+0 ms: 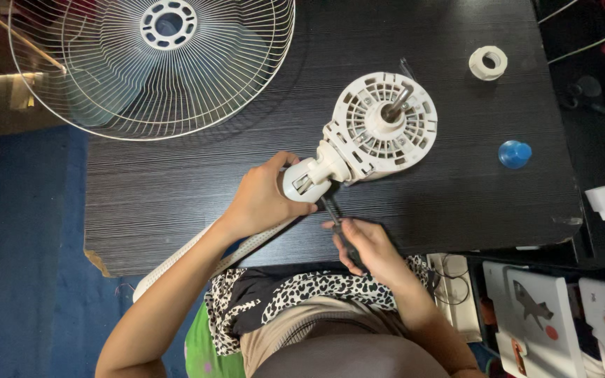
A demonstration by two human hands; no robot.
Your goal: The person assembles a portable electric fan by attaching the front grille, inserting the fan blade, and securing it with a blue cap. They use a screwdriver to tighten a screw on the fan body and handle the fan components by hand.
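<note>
White fan motor housing (379, 129) with bare shaft — lying near the front edge of the dark table (176, 182), at mid-width. Left hand (260, 199) wrapped closed around its neck joint; right hand (369, 248) closed on a dark screwdriver (337, 227), tip at the joint. Wire fan guard (152, 66) — back left corner; white ring nut (488, 63) and blue cap (514, 154) toward the right edge

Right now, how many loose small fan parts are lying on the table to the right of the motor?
2: a white ring nut near the table's far right, and a blue cap nearer, right of the motor. Others may be hidden.
</note>
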